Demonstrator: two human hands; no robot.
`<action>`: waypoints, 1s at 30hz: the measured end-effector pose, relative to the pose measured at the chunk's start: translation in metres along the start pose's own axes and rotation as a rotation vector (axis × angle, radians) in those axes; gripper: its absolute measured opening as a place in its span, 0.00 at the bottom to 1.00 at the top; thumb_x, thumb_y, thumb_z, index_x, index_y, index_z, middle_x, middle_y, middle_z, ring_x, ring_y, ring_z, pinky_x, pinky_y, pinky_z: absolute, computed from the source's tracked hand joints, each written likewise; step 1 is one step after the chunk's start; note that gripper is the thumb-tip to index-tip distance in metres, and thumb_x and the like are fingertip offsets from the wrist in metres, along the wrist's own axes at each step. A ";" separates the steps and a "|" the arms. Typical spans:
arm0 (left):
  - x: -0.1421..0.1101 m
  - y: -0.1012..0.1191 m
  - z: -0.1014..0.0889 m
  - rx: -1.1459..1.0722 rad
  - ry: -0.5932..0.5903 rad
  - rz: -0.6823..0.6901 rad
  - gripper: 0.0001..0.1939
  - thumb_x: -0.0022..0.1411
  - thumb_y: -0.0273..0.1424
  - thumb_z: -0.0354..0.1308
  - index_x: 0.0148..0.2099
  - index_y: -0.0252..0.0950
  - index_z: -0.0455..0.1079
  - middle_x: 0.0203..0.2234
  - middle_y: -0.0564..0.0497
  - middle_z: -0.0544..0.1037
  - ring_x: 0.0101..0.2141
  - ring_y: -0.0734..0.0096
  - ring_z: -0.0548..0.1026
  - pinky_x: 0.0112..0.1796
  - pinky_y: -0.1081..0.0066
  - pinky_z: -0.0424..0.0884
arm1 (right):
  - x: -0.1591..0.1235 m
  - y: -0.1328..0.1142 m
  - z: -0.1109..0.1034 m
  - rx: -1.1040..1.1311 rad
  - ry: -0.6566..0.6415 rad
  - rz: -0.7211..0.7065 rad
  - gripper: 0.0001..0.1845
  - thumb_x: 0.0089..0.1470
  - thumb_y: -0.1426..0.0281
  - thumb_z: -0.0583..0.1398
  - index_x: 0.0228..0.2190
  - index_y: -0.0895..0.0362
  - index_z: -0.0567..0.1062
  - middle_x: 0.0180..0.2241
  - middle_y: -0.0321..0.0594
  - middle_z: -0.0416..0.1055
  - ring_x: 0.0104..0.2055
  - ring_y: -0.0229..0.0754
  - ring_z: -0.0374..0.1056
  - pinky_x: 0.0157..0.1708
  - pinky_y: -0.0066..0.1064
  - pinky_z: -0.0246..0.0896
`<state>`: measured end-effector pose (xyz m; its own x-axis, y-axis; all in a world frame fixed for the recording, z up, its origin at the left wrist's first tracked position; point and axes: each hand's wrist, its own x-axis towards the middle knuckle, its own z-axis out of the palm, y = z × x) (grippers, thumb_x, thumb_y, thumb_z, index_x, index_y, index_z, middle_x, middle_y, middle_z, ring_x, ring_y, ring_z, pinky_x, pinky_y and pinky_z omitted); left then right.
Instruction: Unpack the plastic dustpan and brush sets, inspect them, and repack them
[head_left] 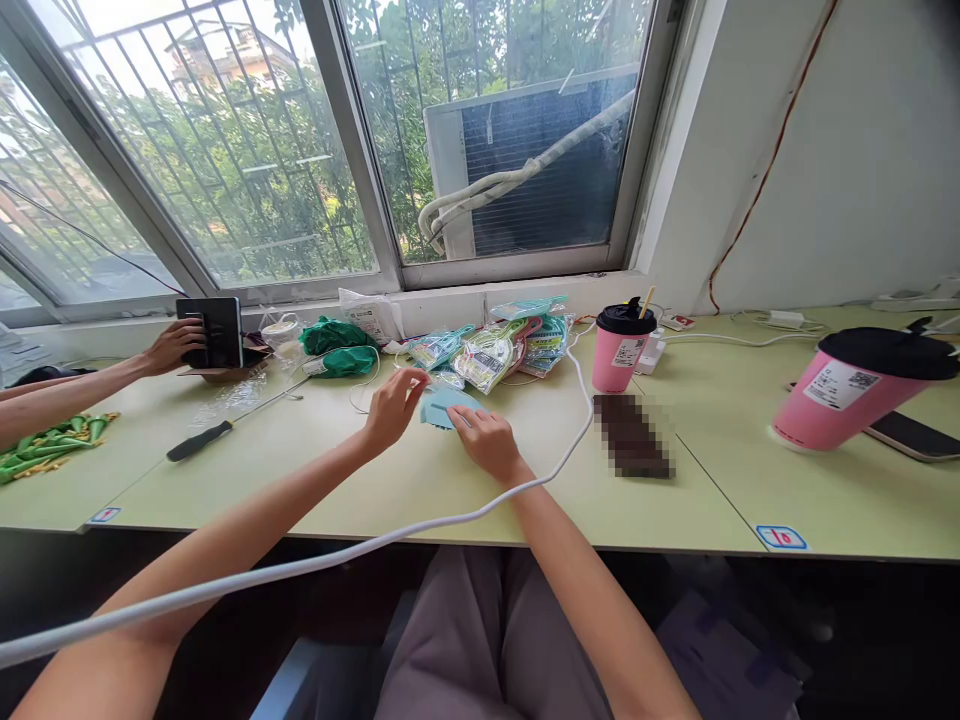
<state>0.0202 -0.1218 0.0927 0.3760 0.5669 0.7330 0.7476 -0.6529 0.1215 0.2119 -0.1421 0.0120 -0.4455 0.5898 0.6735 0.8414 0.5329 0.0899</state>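
A small light-blue flat piece, perhaps a card or pouch, lies at the middle of the table under my hands. My right hand grips its right side, with the thumb and fingers on top. Just off its upper left corner, my left hand is closed in a pinch; whatever is between those fingertips is too small to make out. Right behind my hands is a pile of clear-wrapped packets with coloured cords in blue, green and pink.
A white cable crosses over my forearms. Pink cups with black lids and a pixelated dark object are to the right. At left are a screwdriver, green bags, and another person's hand at a black device.
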 end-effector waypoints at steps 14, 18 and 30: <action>0.029 0.036 0.002 -0.178 -0.111 0.198 0.12 0.69 0.39 0.50 0.40 0.40 0.71 0.39 0.48 0.80 0.46 0.64 0.75 0.48 0.62 0.71 | 0.004 0.003 0.002 0.464 0.263 0.299 0.22 0.64 0.72 0.48 0.52 0.55 0.74 0.51 0.45 0.75 0.49 0.45 0.72 0.44 0.33 0.66; 0.053 0.039 0.002 -0.242 0.092 0.103 0.20 0.69 0.45 0.48 0.56 0.40 0.65 0.55 0.43 0.72 0.59 0.60 0.65 0.61 0.53 0.55 | 0.009 0.009 -0.002 0.750 0.500 0.619 0.18 0.62 0.62 0.53 0.39 0.57 0.79 0.34 0.44 0.79 0.37 0.45 0.73 0.39 0.33 0.66; 0.044 -0.053 0.038 -0.976 -0.396 -0.676 0.33 0.53 0.54 0.62 0.52 0.35 0.71 0.41 0.42 0.79 0.40 0.57 0.79 0.47 0.56 0.73 | 0.018 0.032 0.011 1.715 0.748 1.234 0.17 0.40 0.64 0.67 0.33 0.59 0.74 0.31 0.35 0.77 0.33 0.40 0.69 0.34 0.31 0.66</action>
<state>0.0178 -0.0430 0.0924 0.3405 0.9349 0.0999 0.2010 -0.1761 0.9636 0.2271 -0.1076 0.0188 0.4364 0.8997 -0.0121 -0.6378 0.2999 -0.7094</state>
